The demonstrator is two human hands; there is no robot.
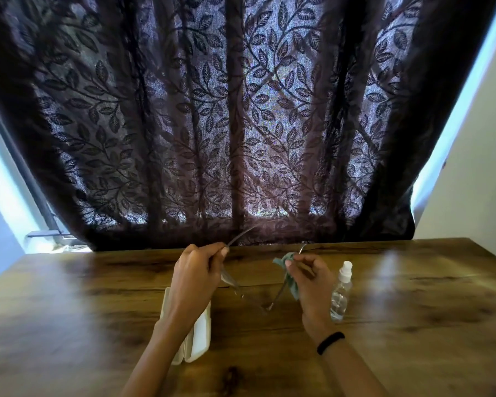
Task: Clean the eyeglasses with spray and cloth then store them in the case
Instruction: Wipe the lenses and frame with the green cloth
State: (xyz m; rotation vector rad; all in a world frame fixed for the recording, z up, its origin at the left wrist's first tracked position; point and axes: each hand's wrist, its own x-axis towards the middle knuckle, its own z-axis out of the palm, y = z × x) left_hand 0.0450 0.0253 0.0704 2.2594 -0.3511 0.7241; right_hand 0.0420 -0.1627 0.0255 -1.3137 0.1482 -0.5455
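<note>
Thin-framed eyeglasses (248, 299) hang in the air above the wooden table (98, 296), arms spread open. My left hand (194, 275) pinches the left arm and lens side. My right hand (309, 279) grips the right arm together with a small teal cloth (291, 277) bunched against it. A white glasses case (198, 336) lies open on the table under my left forearm, partly hidden by it. A clear spray bottle (340, 293) with a white cap stands just right of my right hand.
A dark leaf-patterned curtain (241, 124) hangs along the table's far edge. A pale wall (476, 167) rises at the right. A black band sits on my right wrist (330, 342).
</note>
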